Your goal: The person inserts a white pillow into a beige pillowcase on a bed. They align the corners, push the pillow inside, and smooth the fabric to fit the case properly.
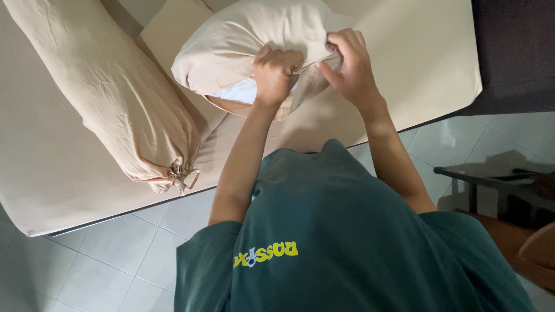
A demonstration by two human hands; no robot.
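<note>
While the left hand (276,74) bunches its fingers into a fist on the beige pillowcase (243,40), the right hand (347,63) pinches its open edge; the pillow lies on the mattress (416,52) beside a bolster (110,92).

A long beige bolster (110,92), tied shut with a knotted cord at its near end, is laid diagonally on a mattress (52,173) covered in a beige sheet. Pale floor tiles (115,254) are seen below, and a dark wooden bench (497,185) is set at the right.
</note>
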